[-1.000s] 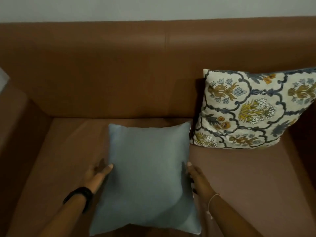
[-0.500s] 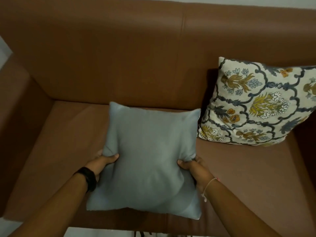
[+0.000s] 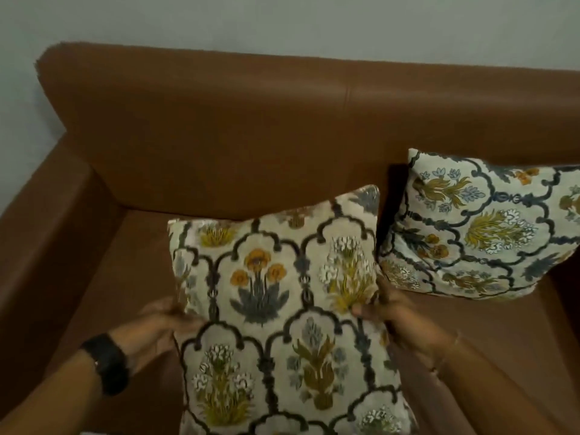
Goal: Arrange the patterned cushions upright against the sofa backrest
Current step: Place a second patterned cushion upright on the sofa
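I hold a floral patterned cushion (image 3: 282,309) over the middle of the brown sofa seat, its patterned face toward me and its top edge tilted toward the backrest (image 3: 251,127). My left hand (image 3: 163,318) grips its left edge and my right hand (image 3: 392,312) grips its right edge. A second patterned cushion (image 3: 477,227) leans upright against the backrest at the right, close to the held cushion's upper right corner.
The sofa's left armrest (image 3: 47,230) runs along the left side. Bare seat (image 3: 125,262) shows between it and the held cushion. A pale wall (image 3: 282,23) rises behind the sofa. I wear a black watch on my left wrist.
The cushion in my hands was showing its plain grey side; it has been turned over and lifted, so the floral side now faces me. The view shifted rightward and back.
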